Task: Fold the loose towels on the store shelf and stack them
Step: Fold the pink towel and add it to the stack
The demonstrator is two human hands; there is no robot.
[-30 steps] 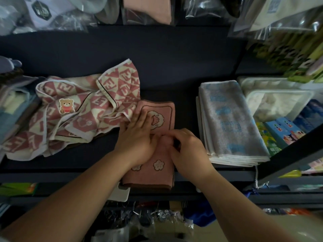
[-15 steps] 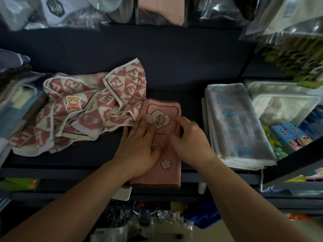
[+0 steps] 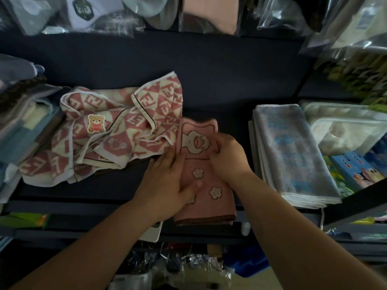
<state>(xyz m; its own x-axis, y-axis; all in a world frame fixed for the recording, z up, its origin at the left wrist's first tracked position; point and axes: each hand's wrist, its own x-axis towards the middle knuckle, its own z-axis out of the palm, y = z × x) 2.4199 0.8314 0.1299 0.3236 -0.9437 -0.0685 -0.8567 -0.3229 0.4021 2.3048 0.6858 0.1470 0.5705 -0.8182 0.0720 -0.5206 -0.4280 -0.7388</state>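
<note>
Folded pink towel (image 3: 206,185) lies lengthwise at the shelf (image 3: 209,80) front, between the loose patterned towel (image 3: 117,130) and a grey stack (image 3: 293,151). Left hand (image 3: 165,185) rests flat on its left edge, fingers extended. Right hand (image 3: 229,155) presses its upper right, fingers curled; a pinch cannot be confirmed.

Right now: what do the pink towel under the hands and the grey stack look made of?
Pink towel: soft woven cotton-like cloth, matte; fine ribbing and a darker brown folded edge show. Grey stack: looks like terry or microfibre, fuzzy matte surface with pale hems at the layered edges. Fibre type can't be confirmed.
</note>
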